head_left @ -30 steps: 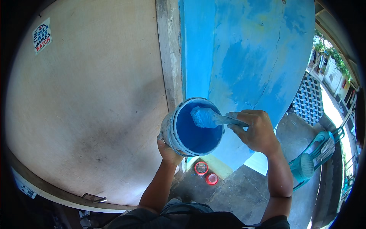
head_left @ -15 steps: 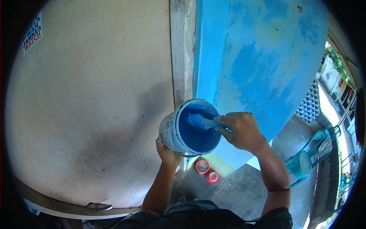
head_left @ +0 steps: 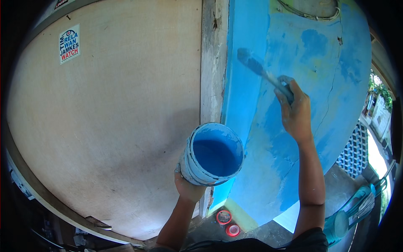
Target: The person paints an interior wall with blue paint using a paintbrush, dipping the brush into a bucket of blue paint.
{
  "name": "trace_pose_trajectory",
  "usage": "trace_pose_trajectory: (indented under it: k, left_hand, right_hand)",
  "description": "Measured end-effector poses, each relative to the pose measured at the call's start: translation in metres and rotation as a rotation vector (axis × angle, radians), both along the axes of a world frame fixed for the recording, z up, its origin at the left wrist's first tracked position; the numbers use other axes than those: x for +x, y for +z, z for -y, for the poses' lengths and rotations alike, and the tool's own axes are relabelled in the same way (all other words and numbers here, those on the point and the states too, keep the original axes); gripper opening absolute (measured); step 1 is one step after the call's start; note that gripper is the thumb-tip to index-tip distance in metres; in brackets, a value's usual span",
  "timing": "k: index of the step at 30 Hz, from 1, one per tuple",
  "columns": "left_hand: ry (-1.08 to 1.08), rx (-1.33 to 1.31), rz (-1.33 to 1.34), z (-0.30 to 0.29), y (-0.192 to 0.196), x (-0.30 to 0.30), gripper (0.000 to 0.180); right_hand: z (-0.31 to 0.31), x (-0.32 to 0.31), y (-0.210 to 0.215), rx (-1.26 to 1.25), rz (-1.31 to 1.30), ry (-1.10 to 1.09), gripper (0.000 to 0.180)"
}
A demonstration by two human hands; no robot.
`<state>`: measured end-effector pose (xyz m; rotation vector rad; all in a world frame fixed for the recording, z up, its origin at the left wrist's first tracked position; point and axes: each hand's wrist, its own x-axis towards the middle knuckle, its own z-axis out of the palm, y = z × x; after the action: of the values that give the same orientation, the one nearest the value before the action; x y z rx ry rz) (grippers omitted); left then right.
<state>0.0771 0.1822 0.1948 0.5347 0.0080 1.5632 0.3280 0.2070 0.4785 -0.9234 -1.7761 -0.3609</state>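
Note:
My left hand point(head_left: 189, 187) grips a paint-smeared bucket point(head_left: 187, 161) from below and the side. Blue paint point(head_left: 213, 156) shows inside the tilted bucket. In my right hand point(head_left: 297, 110) is a paintbrush point(head_left: 273, 79), held by its handle. Its bristles, dark with blue paint, point up and left in front of the wall's light blue corner strip; whether they touch it I cannot tell. Patches of darker blue mark the cracked wall point(head_left: 277, 126) behind my right hand.
A plain wooden door or panel point(head_left: 113, 117) with a sticker point(head_left: 69, 43) fills the left, beside a worn post point(head_left: 212, 63). On the floor sit a red-rimmed lid point(head_left: 224, 217) and a red round container point(head_left: 232, 229). Green plastic chairs point(head_left: 337, 227) stand lower right; a cable point(head_left: 312, 17) hangs above.
My right hand has lifted the paintbrush out of the bucket and raised it up toward the blue wall. The view has tilted upward, and the bucket stays in my left hand.

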Motion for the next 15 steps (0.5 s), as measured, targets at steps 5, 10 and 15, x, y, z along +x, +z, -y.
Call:
trace_pose_trajectory:
  k: [5,10,15]
  left_hand:
    - [0.299,0.061,-0.154,0.015,0.026,0.038,0.064]
    - [0.308,0.05,-0.003,0.024,0.037,0.058,0.056]
    - [0.428,-0.02,-0.098,0.033,0.026,0.051,0.064]
  right_hand:
    - [-0.061,0.01,0.07,0.39,0.155,-0.227,0.032]
    - [-0.082,-0.004,0.049,0.276,0.344,-0.395,0.041]
    - [-0.039,0.004,-0.017,0.015,0.553,-0.287,0.044]
